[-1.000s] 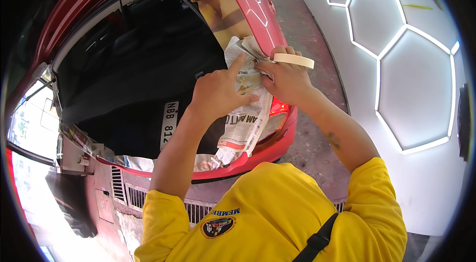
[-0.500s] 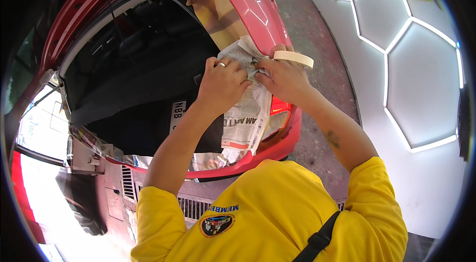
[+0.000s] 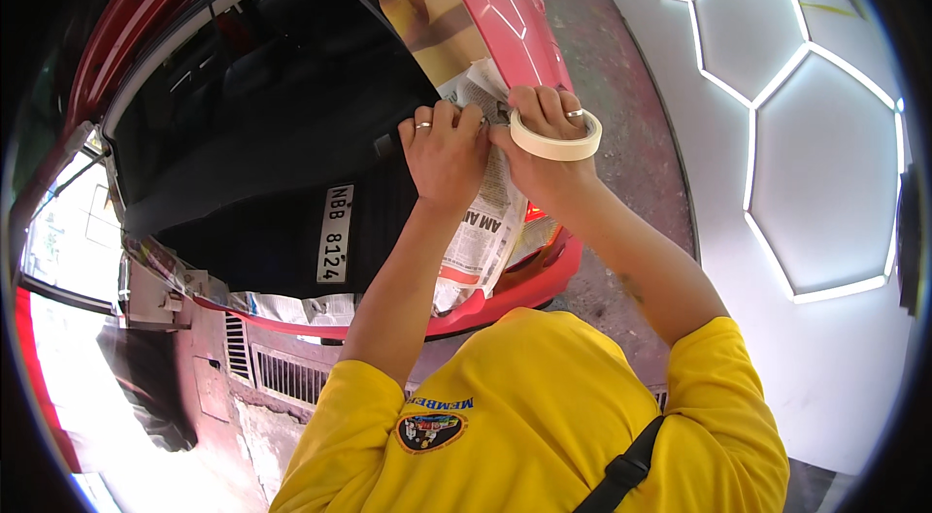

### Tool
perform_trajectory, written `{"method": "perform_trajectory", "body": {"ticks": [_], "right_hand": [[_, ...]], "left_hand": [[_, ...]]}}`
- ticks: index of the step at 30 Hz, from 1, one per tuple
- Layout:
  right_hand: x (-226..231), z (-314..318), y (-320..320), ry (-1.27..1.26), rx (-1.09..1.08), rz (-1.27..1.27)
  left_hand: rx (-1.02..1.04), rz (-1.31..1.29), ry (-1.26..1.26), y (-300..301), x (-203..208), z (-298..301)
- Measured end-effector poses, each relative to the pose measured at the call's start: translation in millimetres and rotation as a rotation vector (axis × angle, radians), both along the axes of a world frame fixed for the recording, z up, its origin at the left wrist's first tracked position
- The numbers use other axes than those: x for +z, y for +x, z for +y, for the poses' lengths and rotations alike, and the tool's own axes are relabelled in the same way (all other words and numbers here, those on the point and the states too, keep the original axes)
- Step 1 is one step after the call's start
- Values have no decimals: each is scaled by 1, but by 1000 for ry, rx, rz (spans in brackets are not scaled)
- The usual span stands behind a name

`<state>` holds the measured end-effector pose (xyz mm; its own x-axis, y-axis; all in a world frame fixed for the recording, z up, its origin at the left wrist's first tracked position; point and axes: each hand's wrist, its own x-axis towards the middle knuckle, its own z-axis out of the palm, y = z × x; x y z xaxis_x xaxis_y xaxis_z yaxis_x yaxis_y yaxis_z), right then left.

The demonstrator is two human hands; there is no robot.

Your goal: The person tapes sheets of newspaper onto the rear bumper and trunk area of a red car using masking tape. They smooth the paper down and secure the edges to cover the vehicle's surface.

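My left hand (image 3: 447,159) is closed, its curled fingers against the newspaper (image 3: 482,233) along the right edge of a red car's open rear. Close beside it, my right hand (image 3: 555,185) is closed too, with its thumb toward the left fingers. A roll of cream masking tape (image 3: 544,150) is looped round the right hand's fingers. What the fingertips pinch between the hands is hidden. The newspaper hangs down beside the red tail light (image 3: 534,213), and brown paper (image 3: 413,3) covers the strip above it.
Red body panel (image 3: 505,28) curves past my right hand. A dark boot interior (image 3: 262,134) with a white number plate (image 3: 335,231) lies to the left. At right stands a pale wall (image 3: 815,154) with glowing hexagon lights. Floor grates (image 3: 291,377) lie below the bumper.
My hands have come closer together. The right hand has turned, and the tape roll has tipped so its round opening shows. The view has shifted, uncovering the number plate.
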<state>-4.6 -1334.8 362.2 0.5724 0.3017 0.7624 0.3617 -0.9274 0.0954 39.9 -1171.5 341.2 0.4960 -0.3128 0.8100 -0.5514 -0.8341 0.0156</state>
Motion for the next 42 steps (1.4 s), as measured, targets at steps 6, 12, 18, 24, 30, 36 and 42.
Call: {"method": "perform_trajectory", "body": {"ticks": [6, 12, 18, 24, 30, 36, 42], "right_hand": [[15, -9, -8, -76, -63, 184], [27, -13, -23, -116, -20, 84], [1, -63, -120, 714, 48, 234], [-18, -59, -149, 1210, 151, 684], [-2, -44, -165, 1244, 370, 838], [-7, -44, -168, 1155, 262, 751], [-4, -47, -169, 1170, 239, 775]], "left_hand": [[-80, -164, -270, -25, -17, 5], [-231, 105, -252, -37, -48, -22], [-118, 227, -111, -33, -59, -27], [-178, 219, -96, -36, -43, -19], [-399, 248, -564, -50, -47, 8], [-577, 449, -393, -61, -47, -56], [-631, 506, -444, -59, -48, -56]]}}
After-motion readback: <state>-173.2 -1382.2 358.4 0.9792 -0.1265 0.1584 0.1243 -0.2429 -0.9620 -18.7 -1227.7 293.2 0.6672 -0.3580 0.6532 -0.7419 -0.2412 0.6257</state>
